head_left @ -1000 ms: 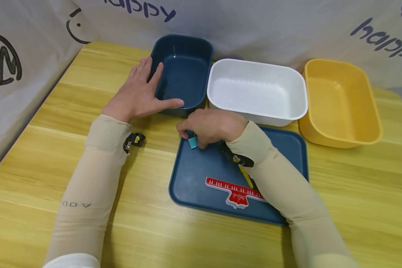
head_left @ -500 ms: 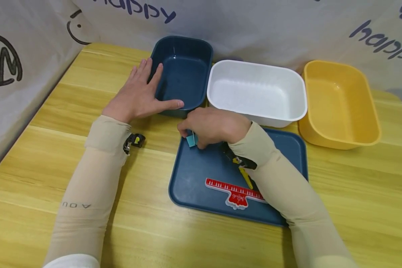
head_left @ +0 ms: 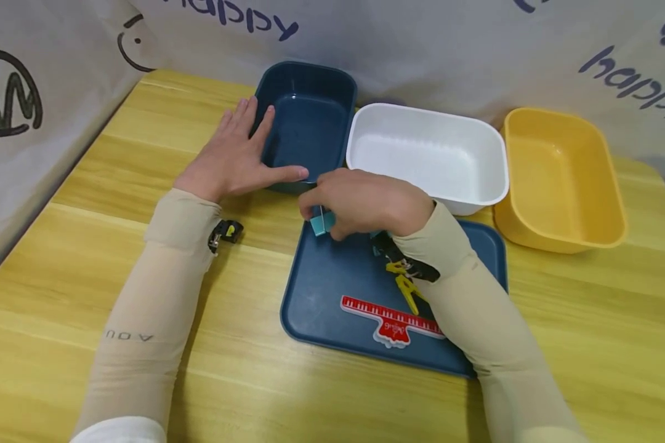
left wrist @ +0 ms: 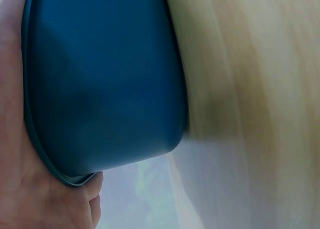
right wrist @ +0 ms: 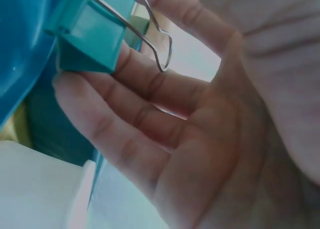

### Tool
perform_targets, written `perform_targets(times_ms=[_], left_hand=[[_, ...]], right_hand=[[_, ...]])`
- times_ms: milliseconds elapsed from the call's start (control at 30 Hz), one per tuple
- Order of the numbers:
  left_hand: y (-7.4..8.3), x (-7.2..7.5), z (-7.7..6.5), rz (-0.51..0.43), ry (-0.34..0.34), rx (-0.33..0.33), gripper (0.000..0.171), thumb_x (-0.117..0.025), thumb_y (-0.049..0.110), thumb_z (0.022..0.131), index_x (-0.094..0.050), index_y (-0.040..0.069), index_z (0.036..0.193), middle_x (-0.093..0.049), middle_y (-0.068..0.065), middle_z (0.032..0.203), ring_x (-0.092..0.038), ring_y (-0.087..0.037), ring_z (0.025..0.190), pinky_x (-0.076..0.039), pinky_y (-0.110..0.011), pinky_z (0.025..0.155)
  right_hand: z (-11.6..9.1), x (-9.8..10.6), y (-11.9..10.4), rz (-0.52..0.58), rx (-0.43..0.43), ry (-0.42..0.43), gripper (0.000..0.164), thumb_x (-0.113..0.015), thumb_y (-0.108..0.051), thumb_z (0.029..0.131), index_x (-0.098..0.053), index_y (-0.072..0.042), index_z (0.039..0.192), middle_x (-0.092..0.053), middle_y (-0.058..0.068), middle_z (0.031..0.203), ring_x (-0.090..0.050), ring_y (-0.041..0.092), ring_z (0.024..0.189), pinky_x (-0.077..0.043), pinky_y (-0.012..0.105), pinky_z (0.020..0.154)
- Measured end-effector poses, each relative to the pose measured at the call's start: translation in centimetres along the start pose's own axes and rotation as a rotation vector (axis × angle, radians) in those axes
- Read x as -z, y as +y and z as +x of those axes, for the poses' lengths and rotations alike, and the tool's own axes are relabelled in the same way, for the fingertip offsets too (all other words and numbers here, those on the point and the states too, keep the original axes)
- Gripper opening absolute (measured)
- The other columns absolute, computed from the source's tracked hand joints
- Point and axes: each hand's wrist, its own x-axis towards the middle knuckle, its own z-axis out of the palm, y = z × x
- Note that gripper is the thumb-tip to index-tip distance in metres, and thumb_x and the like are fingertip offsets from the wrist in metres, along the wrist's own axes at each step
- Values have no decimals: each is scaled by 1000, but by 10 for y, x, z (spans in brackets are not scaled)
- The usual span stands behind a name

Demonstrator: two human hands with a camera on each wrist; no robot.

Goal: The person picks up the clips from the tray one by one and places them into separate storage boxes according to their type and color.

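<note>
My left hand (head_left: 224,157) rests with spread, straight fingers on the left rim of a dark blue bin (head_left: 307,132), the thumb lying along its front edge. In the left wrist view the bin's outer wall (left wrist: 105,89) fills much of the picture beside that hand. My right hand (head_left: 374,200) pinches a teal binder clip (head_left: 322,224) by its body over the far left corner of a blue tray (head_left: 327,277). Its wire handles (right wrist: 160,54) show in the right wrist view. A red piano-key clip (head_left: 393,319) and a yellow clip (head_left: 407,292) lie on the tray, partly under my right forearm.
To the right of the dark blue bin stand a white bin (head_left: 432,147) and a yellow bin (head_left: 560,178) along the back of the wooden table (head_left: 244,344). A white sheet with writing (head_left: 432,49) hangs behind them.
My right hand has lifted slightly and shifted right and away from me with the binder clip, baring more of the yellow clip. The left hand keeps its place on the bin.
</note>
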Motion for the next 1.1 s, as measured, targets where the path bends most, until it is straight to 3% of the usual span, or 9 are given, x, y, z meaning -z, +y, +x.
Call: perform_targets(times_ms=[567,767,1100], left_hand=[[1,1,0,1,-8,7,128,-42,96,80,9,17,166,23,-11,173,19,-32,163,9,-51,136],[0,0,1,11,-6,-7,126,-41,94,82,9,15,166,23,-13,172,18,-34,163,9,-51,135],[-1,0,1,22,0,-21,129,-38,97,80,9,13,166,24,-14,172,18,-34,163,10,-51,135]], right_hand=[[-13,15,-1,0,0,66,45,-79,-21,92,-67,-28,135,-64,5,122,-58,23,105,-58,36,89],[-21,21,0,6,-3,155,45,-77,-21,93,-67,-27,136,-64,5,119,-61,23,96,-57,33,80],[-25,26,7,-29,70,367,40,-78,-20,93,-71,-28,132,-63,9,119,-60,25,95,-58,36,83]])
